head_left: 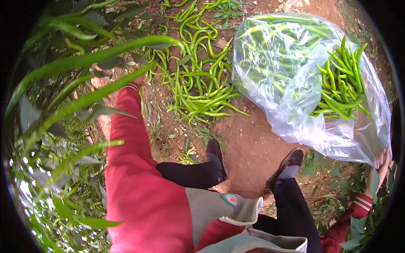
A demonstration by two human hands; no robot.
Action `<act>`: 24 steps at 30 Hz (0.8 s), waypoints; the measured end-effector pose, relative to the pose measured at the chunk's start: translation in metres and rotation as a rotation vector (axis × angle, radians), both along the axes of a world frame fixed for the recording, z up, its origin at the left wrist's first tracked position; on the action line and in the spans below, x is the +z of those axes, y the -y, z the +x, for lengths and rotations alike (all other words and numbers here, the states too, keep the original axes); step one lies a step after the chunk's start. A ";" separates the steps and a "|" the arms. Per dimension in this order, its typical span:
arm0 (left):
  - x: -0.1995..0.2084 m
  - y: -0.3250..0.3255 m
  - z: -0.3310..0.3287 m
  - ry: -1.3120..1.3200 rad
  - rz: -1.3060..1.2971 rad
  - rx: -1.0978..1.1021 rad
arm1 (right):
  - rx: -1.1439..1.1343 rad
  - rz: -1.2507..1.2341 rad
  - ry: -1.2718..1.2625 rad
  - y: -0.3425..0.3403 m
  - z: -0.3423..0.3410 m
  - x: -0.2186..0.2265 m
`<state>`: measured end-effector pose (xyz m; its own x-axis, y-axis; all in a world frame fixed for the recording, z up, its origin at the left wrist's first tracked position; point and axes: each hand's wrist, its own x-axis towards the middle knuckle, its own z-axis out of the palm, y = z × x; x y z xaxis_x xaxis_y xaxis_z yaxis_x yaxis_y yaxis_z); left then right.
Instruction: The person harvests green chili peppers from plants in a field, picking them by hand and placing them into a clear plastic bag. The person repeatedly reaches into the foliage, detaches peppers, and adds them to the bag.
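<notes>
A large clear plastic bag (291, 99) lies on its side at the right, packed with long green chili peppers (344, 78) that show through its mouth. My right hand (383, 162) is closed on the bag's near edge, partly hidden by leaves. At the left, my left arm reaches forward toward a heap of loose green chili peppers (196, 90) on the ground. Only a little of my left hand (138, 80) shows beside that heap; its fingers are hidden behind a hanging pepper, so what they touch cannot be made out.
Pepper plants (50, 139) with hanging green peppers crowd the left, some very close to the view. More leaves (358, 227) stand at the lower right. My dark shoes (214, 154) rest on reddish bare soil (247, 147) between the heap and the bag.
</notes>
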<state>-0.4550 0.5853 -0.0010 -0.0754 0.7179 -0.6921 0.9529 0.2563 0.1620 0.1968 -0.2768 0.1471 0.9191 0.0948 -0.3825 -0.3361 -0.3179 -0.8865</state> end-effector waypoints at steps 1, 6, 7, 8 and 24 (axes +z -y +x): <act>-0.021 -0.024 -0.014 0.083 0.073 0.018 | -0.061 0.024 -0.014 0.001 -0.005 0.003; -0.126 -0.071 -0.010 -0.102 0.296 -0.359 | -0.215 -0.003 -0.075 -0.008 -0.033 0.019; -0.138 -0.074 -0.001 -0.152 0.341 -0.442 | -0.234 -0.009 -0.084 -0.011 -0.037 0.022; -0.146 -0.073 0.009 -0.203 0.388 -0.524 | -0.252 -0.015 -0.093 -0.014 -0.040 0.025; 0.082 0.228 0.141 -0.036 -0.484 -1.206 | -0.298 0.019 -0.140 -0.050 -0.068 0.029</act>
<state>-0.3139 0.3569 0.0811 0.4147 0.0250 -0.9096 0.6244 -0.7350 0.2644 0.1288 -0.2269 0.1765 0.8461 -0.1618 -0.5079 -0.5309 -0.1716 -0.8299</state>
